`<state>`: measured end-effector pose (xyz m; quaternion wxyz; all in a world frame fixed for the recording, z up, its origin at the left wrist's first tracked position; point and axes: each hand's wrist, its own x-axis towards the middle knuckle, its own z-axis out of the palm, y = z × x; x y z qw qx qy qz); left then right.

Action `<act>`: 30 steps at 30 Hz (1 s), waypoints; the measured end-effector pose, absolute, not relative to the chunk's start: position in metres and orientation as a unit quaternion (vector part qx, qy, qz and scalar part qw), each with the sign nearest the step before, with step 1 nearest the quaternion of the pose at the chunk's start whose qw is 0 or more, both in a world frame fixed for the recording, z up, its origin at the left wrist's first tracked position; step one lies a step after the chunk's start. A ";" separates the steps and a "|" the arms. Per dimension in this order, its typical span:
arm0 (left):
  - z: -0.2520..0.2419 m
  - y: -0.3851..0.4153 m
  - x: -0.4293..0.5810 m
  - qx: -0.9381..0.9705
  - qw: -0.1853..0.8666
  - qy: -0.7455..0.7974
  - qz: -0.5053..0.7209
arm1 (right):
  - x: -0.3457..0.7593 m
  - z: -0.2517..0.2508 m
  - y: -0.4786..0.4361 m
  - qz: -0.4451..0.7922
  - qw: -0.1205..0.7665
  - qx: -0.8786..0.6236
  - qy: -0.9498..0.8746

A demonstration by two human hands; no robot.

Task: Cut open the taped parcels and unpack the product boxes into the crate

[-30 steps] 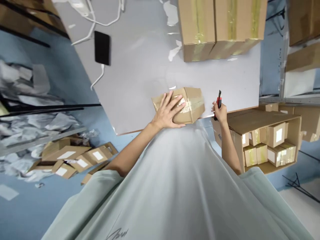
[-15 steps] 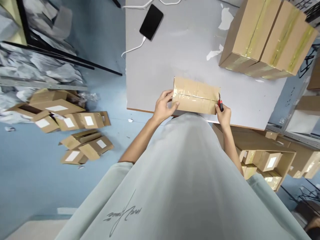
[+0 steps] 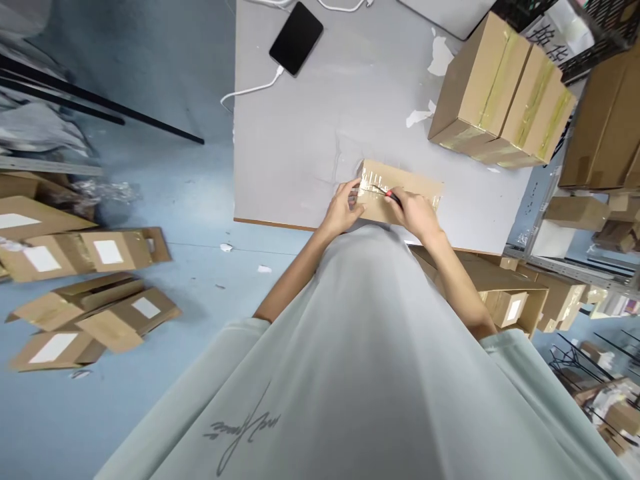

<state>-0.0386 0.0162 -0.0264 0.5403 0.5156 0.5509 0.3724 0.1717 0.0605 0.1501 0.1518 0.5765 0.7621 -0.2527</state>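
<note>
A small taped cardboard box (image 3: 379, 211) lies at the near edge of the table in the head view. My left hand (image 3: 344, 209) grips its left end, fingers behind and thumb at the near corner. In my right hand (image 3: 418, 214) is a red and black utility knife (image 3: 393, 195), its handle partly covered by the fingers. The knife's tip points left, over the clear tape on the box's top near the left end. Whether the blade is in the tape I cannot tell.
On the table (image 3: 300, 153) lie a black phone (image 3: 297, 38) with a white cable and, at back right, several taped cartons (image 3: 493, 83). Opened boxes (image 3: 120, 250) litter the floor at left. A large carton (image 3: 537, 303) stands below the table's right side.
My right hand has moved with the knife from the box's right end to above its left part. My left hand stays at the left end. The view has shifted somewhat.
</note>
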 end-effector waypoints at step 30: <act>-0.032 0.013 -0.041 0.506 0.567 0.527 0.380 | 0.109 0.159 0.085 -0.174 0.355 0.517 0.759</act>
